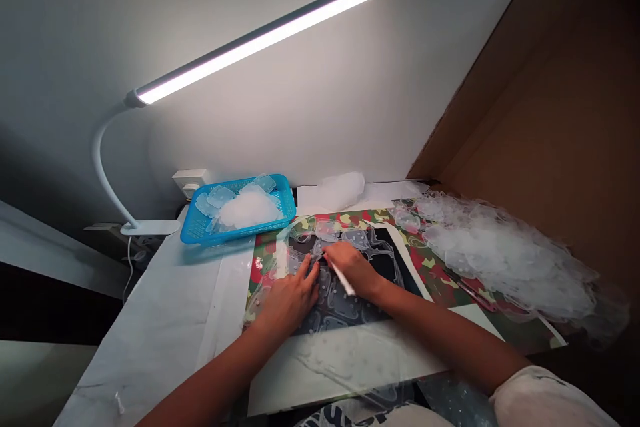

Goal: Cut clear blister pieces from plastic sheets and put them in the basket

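Note:
A clear plastic sheet [345, 300] with white dots and shaped outlines lies over a black panel [385, 267]. My left hand [293, 300] rests on the sheet's left part, fingers stretched out and pressing it down. Just right of those fingertips, my right hand [353, 267] is closed around a slim white pen-like tool [343, 281]. The tool's tip is near the left fingertips, at the sheet; what kind of tip it has is too small to tell. Cut-out openings and loose clear edges show along the sheet's upper right part.
A blue plastic basket [200, 235] at the back left holds clear cut pieces and a white fluffy-looking heap. To the right lies a large pile of clear plastic scraps [505, 253], with reddish scissors [473, 292] beside it. A lit lamp [260, 40] hangs above the camouflage-patterned mat [260, 257].

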The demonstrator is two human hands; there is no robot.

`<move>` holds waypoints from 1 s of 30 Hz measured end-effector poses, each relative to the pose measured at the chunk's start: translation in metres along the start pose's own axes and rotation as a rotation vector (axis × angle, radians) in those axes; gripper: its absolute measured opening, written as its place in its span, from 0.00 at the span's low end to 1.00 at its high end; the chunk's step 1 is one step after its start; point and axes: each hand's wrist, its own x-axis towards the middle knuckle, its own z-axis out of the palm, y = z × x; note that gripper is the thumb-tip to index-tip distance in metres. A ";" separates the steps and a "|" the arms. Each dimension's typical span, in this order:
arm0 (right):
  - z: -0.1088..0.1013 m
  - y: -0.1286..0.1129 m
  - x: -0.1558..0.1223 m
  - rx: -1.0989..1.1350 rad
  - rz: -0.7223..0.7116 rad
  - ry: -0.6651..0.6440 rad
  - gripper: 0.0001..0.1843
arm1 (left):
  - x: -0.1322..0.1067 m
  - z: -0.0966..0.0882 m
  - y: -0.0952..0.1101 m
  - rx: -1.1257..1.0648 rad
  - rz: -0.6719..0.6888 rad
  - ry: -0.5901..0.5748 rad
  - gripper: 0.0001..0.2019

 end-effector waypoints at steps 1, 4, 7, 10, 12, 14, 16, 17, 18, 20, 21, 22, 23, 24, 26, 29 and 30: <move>-0.003 0.002 -0.002 0.067 0.078 0.052 0.11 | 0.000 0.001 -0.001 -0.002 -0.005 0.002 0.24; -0.011 0.004 -0.006 0.288 0.321 0.162 0.10 | 0.000 0.002 -0.004 -0.036 -0.003 0.011 0.23; -0.010 0.003 -0.005 0.389 0.343 0.095 0.09 | -0.001 0.003 -0.007 -0.059 0.009 0.033 0.23; -0.004 0.001 -0.001 0.365 0.241 0.004 0.07 | -0.003 0.002 -0.006 -0.055 0.011 0.066 0.23; -0.001 0.000 0.001 0.341 0.199 -0.012 0.05 | -0.004 0.000 -0.005 -0.058 0.009 0.076 0.23; 0.000 0.000 0.001 0.318 0.154 -0.011 0.03 | -0.004 -0.002 -0.003 -0.068 0.013 0.075 0.23; 0.001 0.000 0.000 0.265 0.097 -0.020 0.03 | -0.003 -0.004 -0.002 -0.075 0.015 0.068 0.23; 0.001 0.001 0.000 0.229 0.070 -0.027 0.04 | -0.003 -0.004 -0.001 -0.077 0.014 0.065 0.23; 0.001 0.001 0.000 0.193 0.045 -0.035 0.05 | -0.002 -0.004 -0.001 -0.078 0.013 0.064 0.24; 0.002 0.002 0.000 0.138 0.003 -0.045 0.06 | -0.002 -0.004 -0.001 -0.075 0.007 0.063 0.25; 0.003 0.003 0.001 0.117 -0.015 -0.047 0.07 | -0.001 -0.003 -0.001 -0.068 0.006 0.064 0.25; 0.003 0.003 0.003 0.095 -0.034 -0.053 0.08 | -0.001 -0.003 -0.001 -0.057 0.005 0.064 0.25; 0.004 0.003 0.005 0.068 -0.055 -0.063 0.08 | -0.001 -0.002 -0.001 -0.044 0.005 0.062 0.25; 0.005 0.002 0.007 0.035 -0.080 -0.075 0.08 | -0.001 -0.002 -0.001 -0.035 0.006 0.059 0.25; 0.007 -0.001 0.012 -0.031 -0.128 -0.106 0.08 | 0.000 -0.002 -0.001 -0.030 0.006 0.053 0.24; 0.006 -0.004 0.017 -0.008 -0.113 -0.086 0.09 | 0.000 -0.002 -0.001 -0.035 0.002 0.041 0.25; 0.004 -0.003 0.016 0.054 -0.058 -0.036 0.10 | 0.000 -0.002 -0.001 -0.033 -0.001 0.037 0.25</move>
